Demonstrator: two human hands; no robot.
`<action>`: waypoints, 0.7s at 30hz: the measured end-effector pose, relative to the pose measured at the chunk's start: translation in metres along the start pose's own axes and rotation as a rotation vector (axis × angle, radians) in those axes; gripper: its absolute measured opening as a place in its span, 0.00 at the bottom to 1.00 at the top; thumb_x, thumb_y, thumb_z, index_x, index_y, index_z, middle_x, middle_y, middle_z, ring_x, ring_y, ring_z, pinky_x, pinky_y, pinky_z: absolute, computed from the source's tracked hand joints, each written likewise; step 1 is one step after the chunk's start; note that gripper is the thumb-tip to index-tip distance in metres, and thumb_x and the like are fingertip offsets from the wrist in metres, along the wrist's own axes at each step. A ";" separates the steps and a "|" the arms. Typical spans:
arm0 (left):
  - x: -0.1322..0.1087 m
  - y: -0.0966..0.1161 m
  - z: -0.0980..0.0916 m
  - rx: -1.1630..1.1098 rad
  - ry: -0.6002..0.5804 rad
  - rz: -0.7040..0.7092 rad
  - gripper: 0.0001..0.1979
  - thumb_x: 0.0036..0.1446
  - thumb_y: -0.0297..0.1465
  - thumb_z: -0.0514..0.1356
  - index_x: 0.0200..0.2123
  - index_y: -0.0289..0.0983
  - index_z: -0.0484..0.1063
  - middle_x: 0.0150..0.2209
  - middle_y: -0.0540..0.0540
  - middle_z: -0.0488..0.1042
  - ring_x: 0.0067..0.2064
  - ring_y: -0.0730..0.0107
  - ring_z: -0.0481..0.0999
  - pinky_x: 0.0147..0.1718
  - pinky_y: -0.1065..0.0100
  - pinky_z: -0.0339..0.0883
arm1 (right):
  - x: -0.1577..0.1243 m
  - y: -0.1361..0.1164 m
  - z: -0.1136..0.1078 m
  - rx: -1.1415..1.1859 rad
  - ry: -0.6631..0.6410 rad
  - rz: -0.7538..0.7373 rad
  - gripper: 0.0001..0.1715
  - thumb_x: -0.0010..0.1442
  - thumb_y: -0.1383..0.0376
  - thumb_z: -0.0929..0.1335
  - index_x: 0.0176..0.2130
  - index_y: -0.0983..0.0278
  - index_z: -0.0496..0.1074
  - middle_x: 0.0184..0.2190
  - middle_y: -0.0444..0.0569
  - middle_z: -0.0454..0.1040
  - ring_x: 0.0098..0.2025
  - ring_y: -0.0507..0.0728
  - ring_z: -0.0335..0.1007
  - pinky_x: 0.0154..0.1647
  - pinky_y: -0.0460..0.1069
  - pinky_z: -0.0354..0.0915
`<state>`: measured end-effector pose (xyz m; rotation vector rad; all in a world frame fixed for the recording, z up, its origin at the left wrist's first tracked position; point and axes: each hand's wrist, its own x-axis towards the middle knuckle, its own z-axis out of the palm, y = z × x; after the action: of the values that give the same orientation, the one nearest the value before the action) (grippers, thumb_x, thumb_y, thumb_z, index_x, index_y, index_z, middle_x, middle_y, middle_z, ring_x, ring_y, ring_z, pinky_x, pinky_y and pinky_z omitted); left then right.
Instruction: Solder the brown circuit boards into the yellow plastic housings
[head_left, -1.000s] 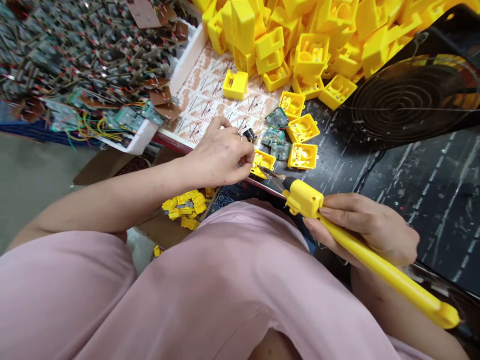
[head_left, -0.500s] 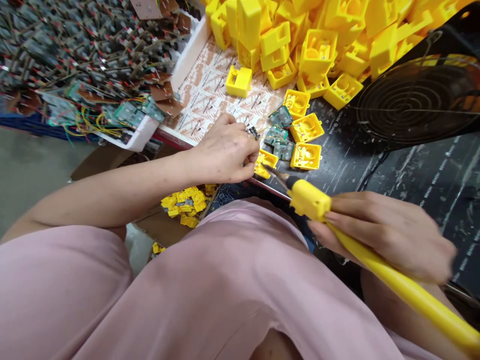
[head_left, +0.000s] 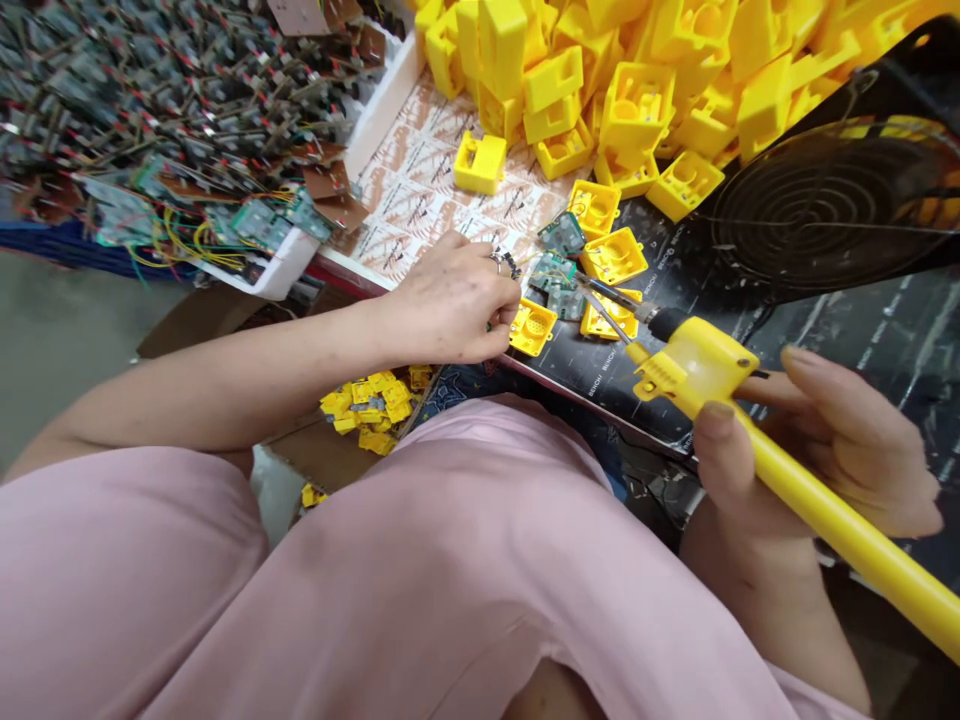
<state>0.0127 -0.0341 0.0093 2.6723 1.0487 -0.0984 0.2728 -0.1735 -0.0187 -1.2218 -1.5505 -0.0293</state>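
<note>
My left hand is curled at the table's near edge, its fingers pinched on a small yellow plastic housing. My right hand grips a yellow soldering iron by its long handle. The iron's metal tip points left over a green circuit board and an open yellow housing. Two more open housings and another board lie just behind.
A heap of yellow housings fills the far side. A white tray at the left holds several wired circuit boards. A black wire fan guard stands at the right on the black mat. Yellow parts lie in a cardboard box below the table edge.
My right hand has swung the soldering iron up and to the right, its tip moving from the housing in my left hand to the boards behind. My left hand has stayed put.
</note>
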 end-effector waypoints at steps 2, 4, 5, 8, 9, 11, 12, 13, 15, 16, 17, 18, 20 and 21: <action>-0.003 -0.010 -0.008 -0.073 0.028 0.002 0.13 0.57 0.37 0.56 0.38 0.39 0.78 0.34 0.47 0.78 0.44 0.58 0.77 0.49 0.56 0.67 | -0.001 0.004 0.002 -0.022 0.021 -0.003 0.32 0.56 0.69 0.79 0.59 0.55 0.76 0.46 0.44 0.84 0.32 0.50 0.79 0.25 0.44 0.71; -0.006 -0.028 -0.016 -0.138 0.096 0.006 0.19 0.59 0.38 0.55 0.49 0.39 0.76 0.44 0.46 0.79 0.49 0.57 0.78 0.52 0.56 0.69 | -0.003 0.009 0.000 -0.054 0.026 0.031 0.30 0.56 0.68 0.79 0.57 0.56 0.78 0.43 0.46 0.85 0.31 0.51 0.79 0.23 0.44 0.68; -0.007 -0.039 -0.019 -0.147 0.125 0.017 0.22 0.60 0.39 0.55 0.55 0.39 0.74 0.50 0.45 0.78 0.53 0.56 0.77 0.55 0.55 0.69 | -0.005 0.011 -0.002 -0.070 0.032 0.042 0.28 0.56 0.67 0.79 0.56 0.56 0.79 0.41 0.46 0.85 0.31 0.52 0.79 0.24 0.45 0.69; -0.002 -0.064 -0.016 -0.098 0.093 0.124 0.29 0.60 0.38 0.56 0.64 0.39 0.67 0.66 0.40 0.69 0.65 0.49 0.70 0.64 0.50 0.64 | -0.009 0.019 -0.009 -0.108 0.100 0.042 0.24 0.55 0.65 0.80 0.52 0.57 0.81 0.37 0.46 0.85 0.30 0.53 0.80 0.31 0.47 0.73; 0.003 -0.067 -0.011 -0.090 0.057 0.172 0.30 0.60 0.37 0.56 0.65 0.40 0.66 0.69 0.39 0.66 0.67 0.48 0.68 0.65 0.49 0.63 | -0.010 0.021 -0.011 -0.109 0.121 0.044 0.24 0.54 0.65 0.80 0.51 0.57 0.82 0.36 0.46 0.85 0.30 0.53 0.80 0.31 0.48 0.74; 0.017 -0.066 0.004 -0.095 0.007 0.249 0.27 0.62 0.35 0.56 0.64 0.40 0.67 0.70 0.39 0.64 0.67 0.51 0.69 0.65 0.51 0.64 | -0.010 0.022 -0.011 -0.093 0.147 0.054 0.23 0.54 0.65 0.80 0.51 0.57 0.82 0.37 0.45 0.85 0.30 0.53 0.80 0.32 0.47 0.74; 0.025 -0.062 0.011 -0.098 0.010 0.264 0.24 0.63 0.34 0.55 0.62 0.40 0.70 0.68 0.40 0.67 0.65 0.53 0.71 0.63 0.53 0.66 | -0.010 0.021 -0.011 -0.084 0.154 0.051 0.23 0.54 0.65 0.80 0.51 0.57 0.82 0.37 0.45 0.85 0.30 0.53 0.80 0.32 0.47 0.75; 0.031 -0.057 0.016 -0.095 0.031 0.258 0.21 0.63 0.32 0.54 0.58 0.39 0.73 0.64 0.40 0.71 0.62 0.55 0.74 0.62 0.55 0.67 | -0.010 0.021 -0.010 -0.078 0.162 0.043 0.23 0.54 0.66 0.79 0.51 0.57 0.82 0.38 0.45 0.85 0.31 0.53 0.80 0.32 0.48 0.75; 0.036 -0.048 0.018 -0.083 0.091 0.197 0.17 0.61 0.30 0.53 0.49 0.37 0.78 0.54 0.40 0.78 0.55 0.57 0.78 0.57 0.57 0.70 | -0.010 0.019 -0.008 -0.078 0.173 0.024 0.24 0.54 0.66 0.79 0.52 0.58 0.81 0.38 0.46 0.85 0.31 0.53 0.80 0.32 0.47 0.75; 0.032 -0.046 0.013 -0.085 0.100 0.160 0.16 0.60 0.30 0.53 0.45 0.37 0.79 0.49 0.41 0.79 0.51 0.59 0.79 0.54 0.59 0.71 | -0.010 0.019 -0.008 -0.083 0.178 0.017 0.25 0.54 0.67 0.79 0.52 0.59 0.81 0.38 0.46 0.85 0.31 0.53 0.80 0.32 0.47 0.75; 0.024 -0.046 0.005 -0.094 0.088 0.141 0.15 0.60 0.31 0.53 0.43 0.37 0.79 0.45 0.42 0.81 0.47 0.62 0.80 0.51 0.60 0.73 | -0.011 0.019 -0.008 -0.088 0.185 0.011 0.25 0.53 0.67 0.80 0.51 0.59 0.82 0.38 0.47 0.85 0.30 0.53 0.79 0.31 0.46 0.74; 0.010 -0.048 -0.006 -0.110 0.057 0.142 0.15 0.60 0.33 0.53 0.41 0.37 0.79 0.42 0.43 0.81 0.43 0.64 0.80 0.48 0.62 0.73 | -0.011 0.020 -0.009 -0.094 0.197 0.006 0.25 0.52 0.67 0.80 0.51 0.59 0.82 0.37 0.47 0.85 0.29 0.52 0.79 0.31 0.46 0.74; -0.029 -0.059 -0.035 -0.132 -0.019 0.222 0.17 0.63 0.39 0.51 0.37 0.40 0.80 0.37 0.44 0.82 0.36 0.68 0.79 0.39 0.64 0.74 | -0.012 0.022 -0.011 -0.106 0.220 -0.005 0.24 0.52 0.65 0.80 0.50 0.59 0.82 0.35 0.47 0.85 0.28 0.53 0.79 0.31 0.46 0.75; -0.051 -0.067 -0.049 -0.134 -0.023 0.257 0.19 0.64 0.42 0.51 0.35 0.43 0.81 0.34 0.46 0.82 0.33 0.68 0.78 0.35 0.64 0.74 | -0.013 0.024 -0.011 -0.109 0.231 -0.012 0.23 0.53 0.64 0.80 0.50 0.58 0.83 0.34 0.47 0.84 0.28 0.53 0.79 0.30 0.46 0.75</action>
<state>-0.0715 -0.0075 0.0494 2.6495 0.6715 -0.0079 0.2954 -0.1777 -0.0367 -1.2477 -1.3680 -0.2571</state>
